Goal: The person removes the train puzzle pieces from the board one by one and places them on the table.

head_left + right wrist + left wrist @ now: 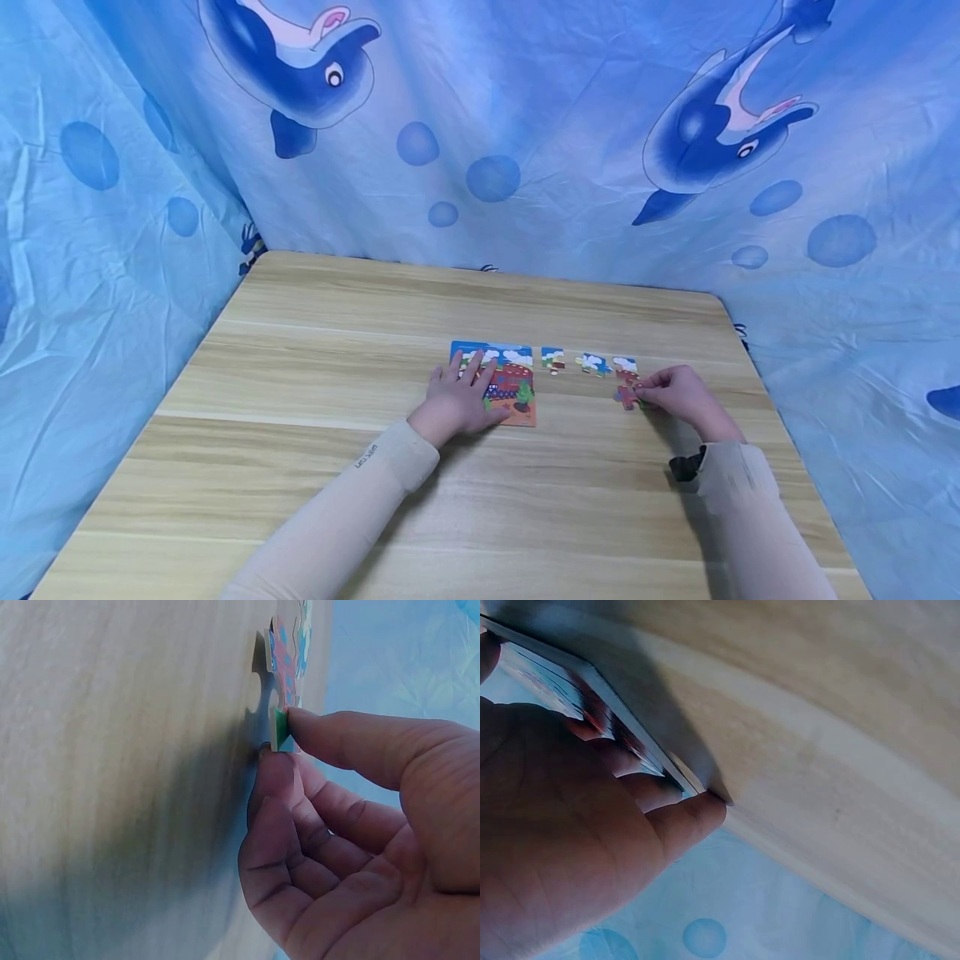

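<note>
My left hand [454, 403] rests flat with spread fingers on a colourful jigsaw puzzle [519, 385] in a thin board. In the left wrist view, the little finger and thumb lie along the puzzle board's edge [622, 712]. To the right, my right hand [684, 395] pinches a red and green puzzle piece [627, 397] between thumb and fingers, low over the table. The right wrist view shows the thumb on the green corner of this puzzle piece [280, 729]. Just behind it lies a cloud-and-red piece [626, 365].
Two more loose pieces, one with sky and brown [552, 357] and one with white clouds [594, 364], lie between the board and my right hand. The wooden table [315, 367] ends at a blue dolphin-print curtain [525, 225] behind and at both sides.
</note>
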